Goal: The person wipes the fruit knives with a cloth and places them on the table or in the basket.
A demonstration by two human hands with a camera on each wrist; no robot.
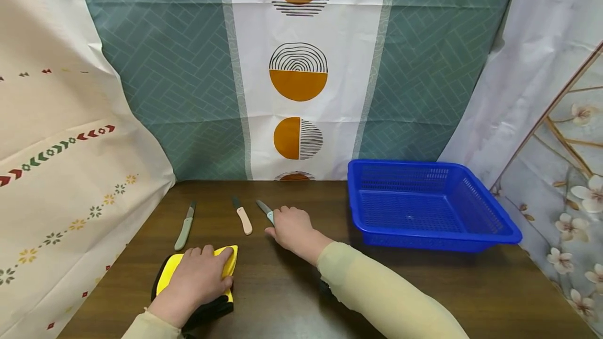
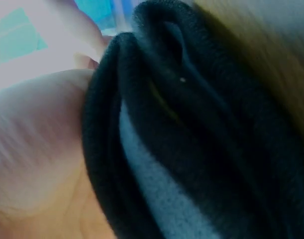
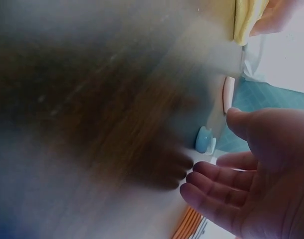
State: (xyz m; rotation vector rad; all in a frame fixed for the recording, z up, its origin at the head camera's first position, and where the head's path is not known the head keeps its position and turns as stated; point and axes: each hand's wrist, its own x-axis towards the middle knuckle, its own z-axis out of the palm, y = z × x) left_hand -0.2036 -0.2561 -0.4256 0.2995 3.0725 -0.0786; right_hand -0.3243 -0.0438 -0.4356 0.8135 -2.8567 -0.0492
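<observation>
My left hand (image 1: pixel 197 276) rests on a folded yellow and black cloth (image 1: pixel 166 272), its fingers spread over the yellow top. Dark folded layers of this cloth (image 2: pixel 191 129) fill the left wrist view beside the palm. My right hand (image 1: pixel 293 232) reaches to a small knife with a light blue handle (image 1: pixel 270 216), whose blade points away to the back left. In the right wrist view the fingers and thumb stand apart, close to the blue handle (image 3: pixel 203 140). Left of it lie a knife with a pink handle (image 1: pixel 244 221) and one with a green handle (image 1: pixel 183 233).
A blue plastic basket (image 1: pixel 433 237) with slotted walls stands at the back right of the brown wooden table (image 1: pixel 278 297). Patterned cloth hangings (image 1: pixel 301 140) border the table at the back and both sides.
</observation>
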